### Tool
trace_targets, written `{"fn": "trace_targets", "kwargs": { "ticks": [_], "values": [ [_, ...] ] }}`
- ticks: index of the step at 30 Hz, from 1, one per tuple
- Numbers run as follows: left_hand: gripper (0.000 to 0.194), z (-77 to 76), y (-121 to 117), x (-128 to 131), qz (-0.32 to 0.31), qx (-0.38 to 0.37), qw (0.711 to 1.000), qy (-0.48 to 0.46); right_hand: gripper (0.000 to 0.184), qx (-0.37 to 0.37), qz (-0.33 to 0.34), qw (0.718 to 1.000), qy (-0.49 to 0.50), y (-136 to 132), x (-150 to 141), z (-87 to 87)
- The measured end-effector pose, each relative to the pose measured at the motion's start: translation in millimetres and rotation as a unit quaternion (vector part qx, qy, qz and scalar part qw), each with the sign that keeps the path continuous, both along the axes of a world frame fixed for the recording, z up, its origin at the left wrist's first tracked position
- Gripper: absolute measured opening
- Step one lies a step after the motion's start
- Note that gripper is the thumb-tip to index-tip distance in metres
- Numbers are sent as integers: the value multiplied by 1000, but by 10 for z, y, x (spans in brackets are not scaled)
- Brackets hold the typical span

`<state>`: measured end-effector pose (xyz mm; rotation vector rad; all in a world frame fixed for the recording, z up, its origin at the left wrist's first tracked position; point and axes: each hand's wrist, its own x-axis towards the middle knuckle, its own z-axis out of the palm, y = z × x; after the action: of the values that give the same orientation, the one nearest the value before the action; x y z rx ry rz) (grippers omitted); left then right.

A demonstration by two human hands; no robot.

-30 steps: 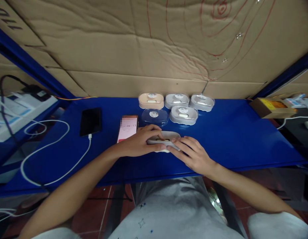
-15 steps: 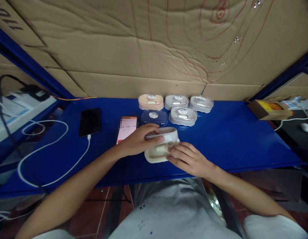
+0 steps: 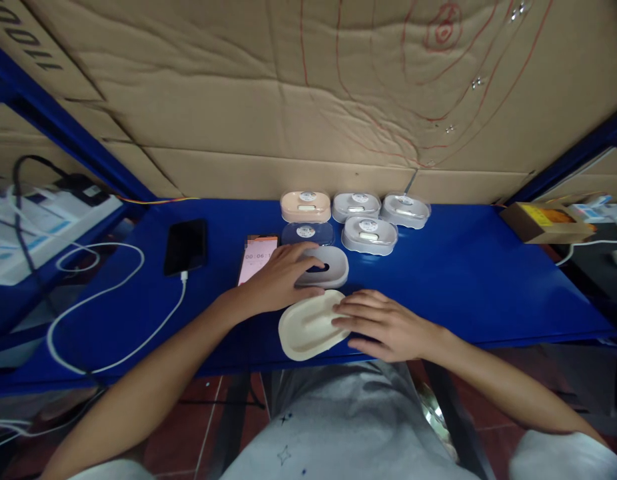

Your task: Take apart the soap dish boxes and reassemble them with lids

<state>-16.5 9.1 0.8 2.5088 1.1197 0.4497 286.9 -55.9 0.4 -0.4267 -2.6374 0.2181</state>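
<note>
My left hand [image 3: 291, 272] is closed round the left end of a grey oval box part [image 3: 337, 270] with a dark opening in its middle. That part sits on the blue table behind a cream oval tray [image 3: 308, 327]. My right hand [image 3: 383, 325] has its fingers on the right end of the tray, with the thumb side hidden. The tray lies near the front edge, set at a slant, with a shallow hollow on top. A clear lid [image 3: 307, 233] with a round label rests just behind the grey part.
A peach oval box [image 3: 305, 208] and several grey ones, such as this grey box [image 3: 369, 236], stand at the back under clear lids. A phone [image 3: 258, 257] showing a timer lies left of my hand. Farther left is a dark phone [image 3: 185, 247] on a white cable [image 3: 138, 313].
The grey part and the cream tray, overlapping before, are now apart. The grey part is set down flatter behind; the tray has come towards me and turned.
</note>
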Motion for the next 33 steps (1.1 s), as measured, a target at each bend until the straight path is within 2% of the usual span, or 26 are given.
{"fn": "trace_targets", "kwargs": {
  "ticks": [4, 6, 8, 10, 13, 15, 18, 21, 25, 29, 33],
  "values": [
    [51, -17, 14, 8, 2, -7, 1000, 0, 41, 12, -106, 994, -5, 383, 209, 264],
    [50, 1, 7, 28, 3, -5, 1000, 4, 40, 17, -160, 987, -12, 674, 260, 373],
    [52, 39, -22, 57, -5, 1, 1000, -3, 40, 12, -176, 984, -23, 1012, 198, 452],
    [58, 87, -76, 91, -41, -3, 999, -11, 43, -3, -180, 982, -63, 1374, 7, 506],
    [77, 134, -185, 146, -111, -20, 994, -7, 51, -34, -210, 965, -156, 1910, -435, 548],
    [87, 126, -245, 179, -130, -18, 991, 4, 54, -51, -212, 960, -177, 2215, -729, 550],
    [88, 71, -276, 207, -141, -12, 990, 26, 68, -75, -217, 953, -196, 2532, -1046, 513],
    [81, 26, -252, 214, -143, -5, 989, 36, 84, -92, -224, 949, -203, 2679, -1198, 454],
    [77, 28, -230, 218, -137, 1, 990, 41, 96, -108, -243, 940, -214, 2710, -1283, 413],
    [77, 39, -236, 221, -138, -4, 988, 65, 93, -125, -268, 930, -217, 2665, -1325, 396],
    [77, 12, -225, 209, -143, -2, 987, 73, 85, -121, -266, 936, -198, 2585, -1314, 390]
  ]
}}
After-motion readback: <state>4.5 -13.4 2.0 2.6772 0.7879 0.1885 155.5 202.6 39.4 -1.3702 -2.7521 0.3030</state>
